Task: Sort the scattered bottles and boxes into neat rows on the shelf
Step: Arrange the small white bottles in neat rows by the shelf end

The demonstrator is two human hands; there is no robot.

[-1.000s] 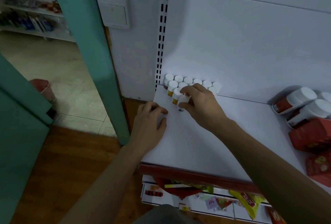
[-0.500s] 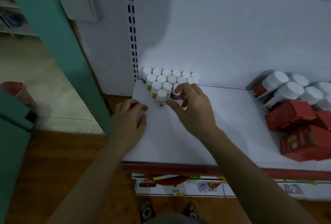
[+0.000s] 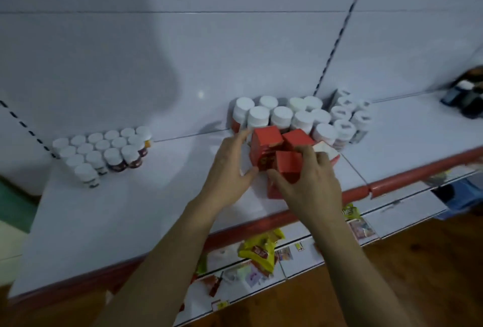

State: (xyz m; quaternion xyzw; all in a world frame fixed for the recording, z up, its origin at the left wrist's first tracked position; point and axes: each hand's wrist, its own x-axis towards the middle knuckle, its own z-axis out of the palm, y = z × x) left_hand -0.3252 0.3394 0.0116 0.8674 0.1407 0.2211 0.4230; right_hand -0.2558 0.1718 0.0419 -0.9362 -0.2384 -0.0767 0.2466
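Right grip (image 3: 311, 185) on box (image 3: 287, 164), white shelf (image 3: 130, 209)

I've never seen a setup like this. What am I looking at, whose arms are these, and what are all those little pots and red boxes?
There is no machine here. A person is tidying a shop shelf, and one wide camera worn on the head looks down at both bare hands. The left hand and the right hand each grip one of the red boxes clustered in the middle of the shelf. Behind the boxes stand large white-capped bottles. At the far left, small white-capped bottles stand in tidy rows. The white shelf has a red front edge, and coloured packets lie on the level below.
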